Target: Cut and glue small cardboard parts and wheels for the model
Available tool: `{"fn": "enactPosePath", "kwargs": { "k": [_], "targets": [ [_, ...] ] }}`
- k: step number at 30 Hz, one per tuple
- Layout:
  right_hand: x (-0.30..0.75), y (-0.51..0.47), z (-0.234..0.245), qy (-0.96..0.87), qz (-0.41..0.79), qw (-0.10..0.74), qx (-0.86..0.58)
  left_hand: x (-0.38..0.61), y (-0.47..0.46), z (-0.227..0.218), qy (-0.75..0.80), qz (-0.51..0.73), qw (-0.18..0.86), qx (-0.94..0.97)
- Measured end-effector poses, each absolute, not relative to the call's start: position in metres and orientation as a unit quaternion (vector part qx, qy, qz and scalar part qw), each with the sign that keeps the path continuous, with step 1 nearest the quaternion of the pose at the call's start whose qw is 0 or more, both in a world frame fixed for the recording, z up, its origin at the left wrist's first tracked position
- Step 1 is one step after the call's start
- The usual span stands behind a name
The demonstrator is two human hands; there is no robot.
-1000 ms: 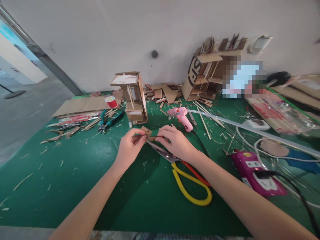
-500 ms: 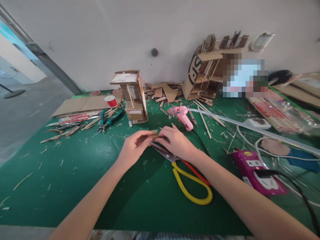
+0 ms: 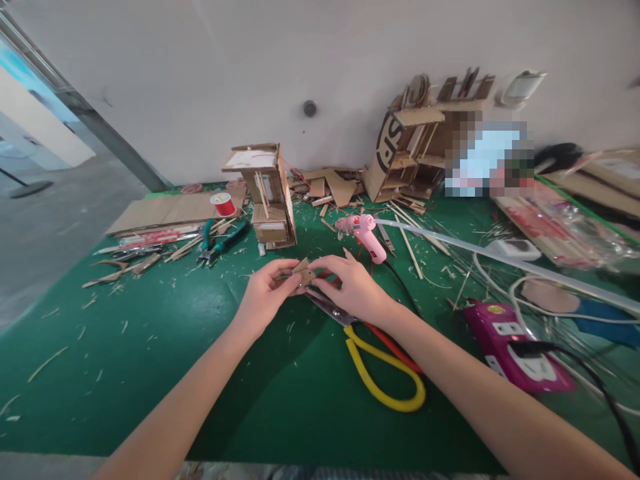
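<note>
A small brown cardboard piece (image 3: 303, 271) is held between both hands above the green mat (image 3: 150, 347). My left hand (image 3: 265, 293) pinches its left side with fingers closed. My right hand (image 3: 350, 287) pinches its right side, fingers closed too. Under my right hand lie scissors with yellow handles (image 3: 383, 373), blades pointing up-left. A pink glue gun (image 3: 365, 235) rests just behind my right hand.
A cardboard model tower (image 3: 265, 193) stands behind the hands. Teal pliers (image 3: 220, 241), a red thread spool (image 3: 223, 203) and flat cardboard (image 3: 165, 210) lie at the left. A magenta power strip (image 3: 515, 353) with cables, a clear tube (image 3: 500, 260) and cardboard scraps sit at the right.
The hands have turned the cardboard piece between them, so that its tip now points up. The hands stayed in the same spot over the scissors.
</note>
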State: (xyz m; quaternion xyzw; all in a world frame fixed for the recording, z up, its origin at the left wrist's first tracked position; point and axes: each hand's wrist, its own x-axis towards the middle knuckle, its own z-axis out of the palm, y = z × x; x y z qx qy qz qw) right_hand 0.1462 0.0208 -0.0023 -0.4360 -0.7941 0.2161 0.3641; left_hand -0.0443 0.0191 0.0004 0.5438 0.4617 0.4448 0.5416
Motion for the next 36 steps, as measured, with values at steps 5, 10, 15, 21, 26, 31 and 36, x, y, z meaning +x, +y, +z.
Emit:
{"fn": "enactPosePath", "kwargs": {
  "k": [5, 10, 15, 21, 26, 31, 36],
  "targets": [
    [0.1432, 0.0198, -0.0025, -0.752, 0.278, 0.399, -0.445, -0.0466, 0.0199, -0.0024, 0.465, 0.462, 0.510, 0.557],
    [0.1413, 0.0211, -0.0037, -0.706, 0.340, 0.445, -0.433, -0.0454, 0.0171, -0.0001, 0.470, 0.457, 0.448, 0.608],
    [0.1417, 0.0191, 0.0004, -0.712, 0.328, 0.458, -0.419, -0.0437, 0.0149, 0.0027, 0.457, 0.468, 0.446, 0.611],
    [0.1419, 0.0172, 0.0014, -0.720, 0.308, 0.473, -0.404, -0.0434, 0.0152, 0.0041, 0.444, 0.474, 0.457, 0.607],
    [0.1416, 0.0162, 0.0005, -0.713, 0.306, 0.482, -0.407, -0.0431, 0.0154, 0.0053, 0.449, 0.464, 0.467, 0.605],
    [0.1406, 0.0158, 0.0019, -0.707, 0.307, 0.486, -0.412, -0.0431, 0.0162, 0.0030, 0.445, 0.453, 0.510, 0.580],
    [0.1404, 0.0161, 0.0049, -0.694, 0.343, 0.484, -0.409, -0.0425, 0.0167, -0.0005, 0.439, 0.456, 0.563, 0.531]
  ]
}}
